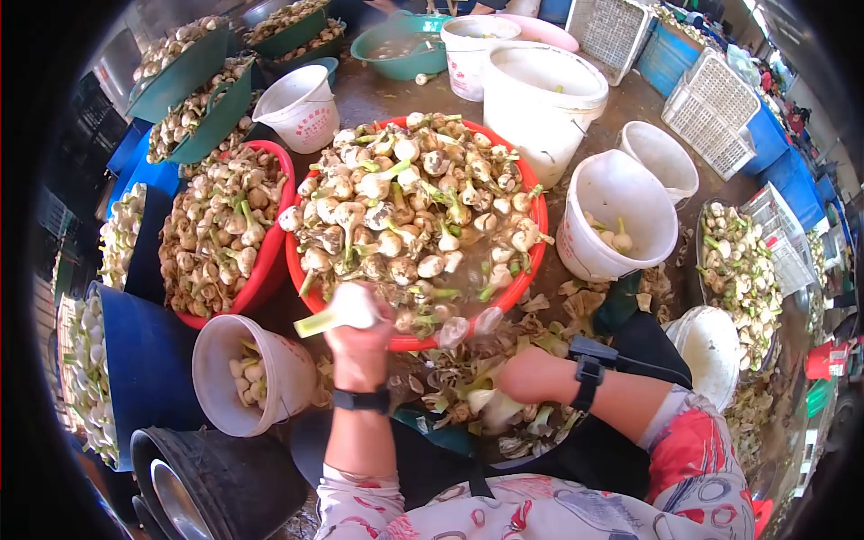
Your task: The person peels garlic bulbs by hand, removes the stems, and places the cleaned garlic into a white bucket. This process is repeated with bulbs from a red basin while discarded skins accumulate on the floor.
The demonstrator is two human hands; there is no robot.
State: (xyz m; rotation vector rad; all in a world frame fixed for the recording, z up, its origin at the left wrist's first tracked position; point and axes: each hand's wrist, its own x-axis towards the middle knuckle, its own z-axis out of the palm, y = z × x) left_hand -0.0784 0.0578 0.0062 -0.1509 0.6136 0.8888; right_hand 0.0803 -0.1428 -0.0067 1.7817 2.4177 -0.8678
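Observation:
My left hand [362,340] is closed around a white garlic bulb [353,306] whose cut pale-green stem points left. It is at the near rim of a red basin [540,256] heaped with unpeeled, dirt-marked garlic [396,211] and some cloudy water. My right hand [524,376] is lower and to the right, over a pile of garlic skins [540,342] and trimmings between my knees. Its fingers point down and are hidden or blurred, beside a pale blurred patch; I cannot tell whether it holds anything. A dark band is on each wrist.
White buckets with some garlic stand at left [297,378] and right [621,211]. Another red basin [286,207] of garlic adjoins at left, near a blue barrel [148,369]. Farther off are a white tub [531,117], green basins [396,63] and plastic crates [711,112].

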